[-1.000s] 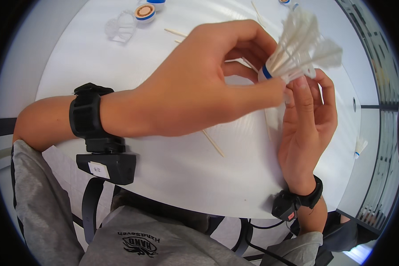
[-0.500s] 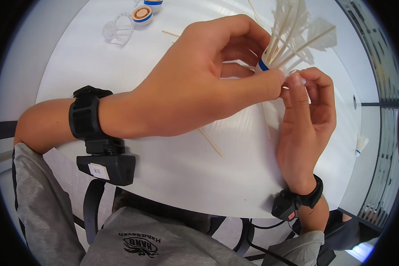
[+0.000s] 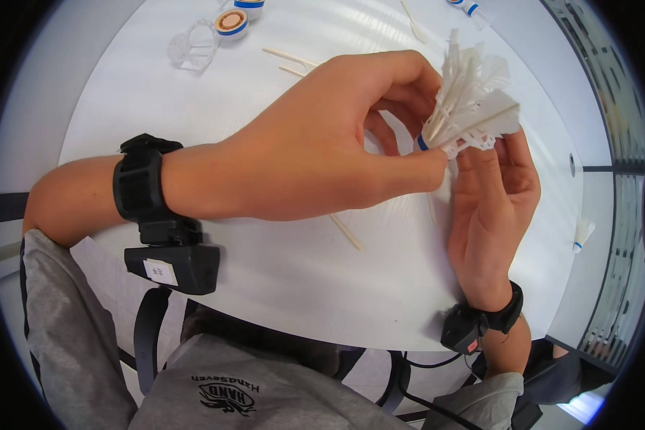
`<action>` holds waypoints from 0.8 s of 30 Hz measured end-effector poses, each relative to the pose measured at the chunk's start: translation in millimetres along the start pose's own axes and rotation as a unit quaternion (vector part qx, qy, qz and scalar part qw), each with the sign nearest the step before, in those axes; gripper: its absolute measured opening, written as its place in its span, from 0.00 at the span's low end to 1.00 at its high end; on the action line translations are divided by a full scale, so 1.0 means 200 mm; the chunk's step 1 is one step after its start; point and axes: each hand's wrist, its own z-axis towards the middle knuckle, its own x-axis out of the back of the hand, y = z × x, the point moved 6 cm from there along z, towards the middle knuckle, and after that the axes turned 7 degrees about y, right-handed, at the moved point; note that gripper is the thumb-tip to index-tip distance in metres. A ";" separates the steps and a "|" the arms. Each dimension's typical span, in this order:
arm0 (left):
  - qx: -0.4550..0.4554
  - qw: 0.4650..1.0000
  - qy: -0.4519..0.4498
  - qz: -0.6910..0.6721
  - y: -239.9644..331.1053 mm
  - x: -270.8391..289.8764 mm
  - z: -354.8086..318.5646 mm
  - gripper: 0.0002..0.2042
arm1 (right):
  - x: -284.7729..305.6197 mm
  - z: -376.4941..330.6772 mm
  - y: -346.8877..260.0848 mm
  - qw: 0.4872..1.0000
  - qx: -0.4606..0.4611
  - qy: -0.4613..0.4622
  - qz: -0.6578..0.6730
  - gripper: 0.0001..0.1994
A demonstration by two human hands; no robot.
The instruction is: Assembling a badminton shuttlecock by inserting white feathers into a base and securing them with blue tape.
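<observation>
A white table (image 3: 380, 294) spreads across the clock face of the view. The person sits at its near edge, in a grey shirt (image 3: 287, 390) towards 6 and 7 o'clock.

The left hand (image 3: 344, 143), nearest 12 o'clock, reaches towards 2 and grasps a shuttlecock (image 3: 473, 93) near its blue-banded base, thumb on the near side and fingers curled round the far side. The right hand (image 3: 493, 193), at 3 o'clock, grasps the shuttlecock's white lattice from below between thumb and fingers; some of its fingertips are hidden.

A black box (image 3: 175, 269) hangs from the left wrist strap (image 3: 137, 186) at 8 o'clock. The shuttlecock sits at 2 o'clock, tilted, its feathers fanned upward and to the right. On the right wrist, between 4 and 5, is a smaller black device (image 3: 466, 330).

A clear plastic skirt (image 3: 193, 46) lies at 11 o'clock, just beside two blue-banded caps (image 3: 231, 25). A second shuttlecock (image 3: 583, 235) lies at 3 o'clock, by the table's edge. A small blue-and-white piece (image 3: 468, 7) is at 1 o'clock. Thin pale sticks (image 3: 345, 233) lie near the centre, just short of 12 and at 1 o'clock.
</observation>
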 end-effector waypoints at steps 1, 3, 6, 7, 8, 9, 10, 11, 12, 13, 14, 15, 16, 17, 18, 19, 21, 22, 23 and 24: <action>-0.001 1.000 0.003 -0.002 0.01 0.00 0.00 0.21 | 0.00 0.00 0.00 1.000 -0.003 0.001 0.000 0.21; 0.017 1.000 -0.007 0.001 0.00 0.00 0.00 0.22 | 0.01 0.00 0.00 1.000 -0.006 -0.004 -0.016 0.21; 0.018 1.000 -0.019 -0.001 0.01 -0.01 0.00 0.22 | 0.00 0.01 -0.01 0.998 0.027 -0.008 -0.054 0.22; 0.018 1.000 -0.018 -0.002 0.01 -0.01 0.00 0.22 | -0.01 0.01 -0.01 0.998 0.027 -0.009 -0.055 0.22; 0.020 1.000 -0.005 0.016 0.02 -0.01 0.00 0.22 | 0.00 0.01 -0.01 0.998 0.019 -0.006 -0.054 0.22; 0.023 0.999 0.007 0.034 0.02 0.00 0.00 0.22 | 0.00 0.01 -0.01 0.999 0.013 -0.002 -0.051 0.22; 0.026 0.999 0.013 0.026 0.01 0.01 0.01 0.22 | 0.00 0.01 0.00 0.998 0.015 -0.010 -0.057 0.21; 0.026 0.999 0.014 0.027 0.01 0.00 0.00 0.22 | 0.00 0.01 0.00 0.998 0.015 -0.011 -0.057 0.21; 0.021 0.998 0.005 0.055 0.01 -0.01 -0.01 0.21 | 0.01 0.01 0.00 0.998 0.017 -0.002 -0.066 0.21; 0.016 0.996 -0.004 0.083 0.00 -0.01 -0.01 0.20 | 0.02 0.00 0.00 0.997 0.019 0.007 -0.075 0.20; 0.038 0.995 -0.014 0.093 -0.02 -0.01 -0.02 0.20 | 0.03 0.00 0.00 0.997 0.017 -0.001 -0.079 0.19; 0.039 0.995 -0.013 0.093 -0.01 -0.01 -0.03 0.20 | 0.03 0.00 0.00 0.997 0.016 -0.002 -0.078 0.19; 0.024 0.994 -0.025 0.099 0.00 -0.02 -0.04 0.20 | 0.02 -0.01 0.00 0.997 0.011 -0.002 -0.071 0.18; 0.009 0.994 -0.037 0.106 0.01 -0.02 -0.04 0.20 | 0.02 -0.01 0.00 0.998 0.007 -0.002 -0.064 0.18; -0.005 0.994 -0.033 0.099 0.01 -0.03 -0.04 0.20 | 0.02 -0.02 -0.01 0.998 0.014 0.009 -0.057 0.16; -0.005 0.995 -0.032 0.099 0.01 -0.03 -0.05 0.20 | 0.01 -0.02 -0.01 0.998 0.014 0.008 -0.058 0.16; -0.022 0.993 -0.022 0.111 0.02 -0.02 -0.05 0.20 | 0.04 -0.02 0.01 0.999 0.009 0.036 0.007 0.14; -0.021 0.993 -0.022 0.110 0.00 -0.02 -0.05 0.20 | 0.04 -0.02 0.02 0.999 0.009 0.035 0.006 0.14; -0.072 0.989 -0.019 0.132 0.00 -0.02 -0.05 0.20 | 0.06 -0.02 0.02 0.999 0.020 0.033 0.027 0.14; -0.123 0.980 -0.018 0.154 0.02 -0.01 -0.04 0.20 | 0.06 -0.01 0.02 0.998 0.033 0.032 0.048 0.13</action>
